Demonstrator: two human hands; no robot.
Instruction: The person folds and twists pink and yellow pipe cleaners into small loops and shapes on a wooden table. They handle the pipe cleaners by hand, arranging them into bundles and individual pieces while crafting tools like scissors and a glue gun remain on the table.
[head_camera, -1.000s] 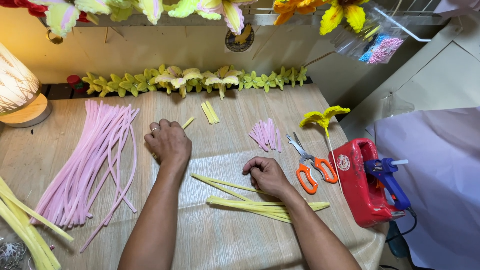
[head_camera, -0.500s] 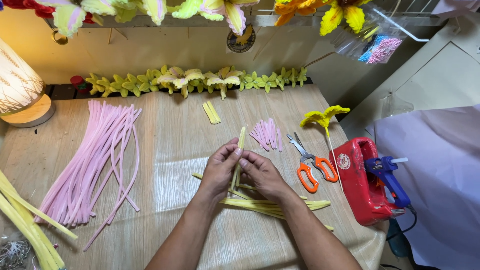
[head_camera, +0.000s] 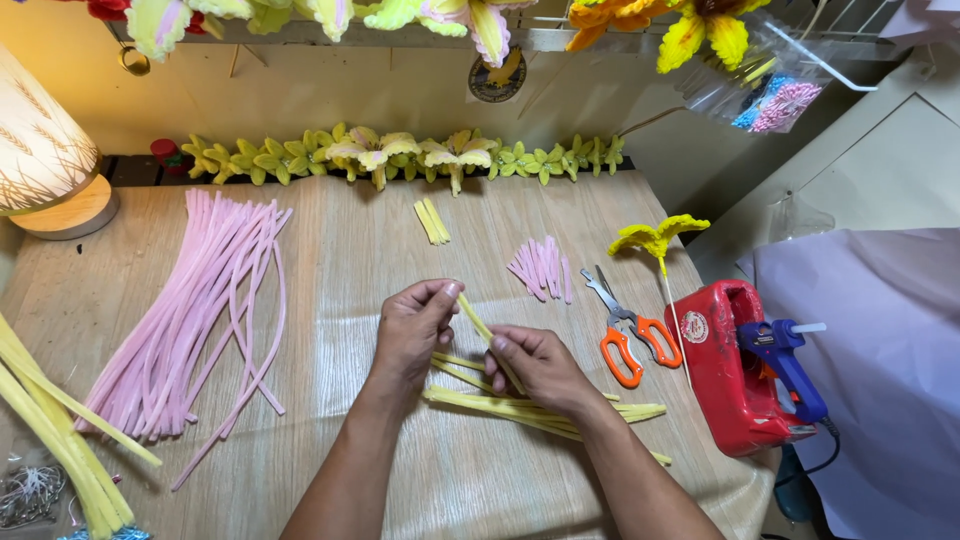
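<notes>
Yellow pipe cleaner (head_camera: 478, 325) pinched at both ends: left hand (head_camera: 415, 330) fingertips grip upper tip, right hand (head_camera: 540, 368) closes on lower part, keeping it taut; spare yellow stems (head_camera: 600, 408) just under fingers.

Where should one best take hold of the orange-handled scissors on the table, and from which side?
Grip the scissors by the two orange loops, which lie at the end nearer the person. Come from above and from the near table edge, since the closed blades point away, toward the wall. They lie flat, with the red container close on their right, so approaching from the left looks easier.
</notes>
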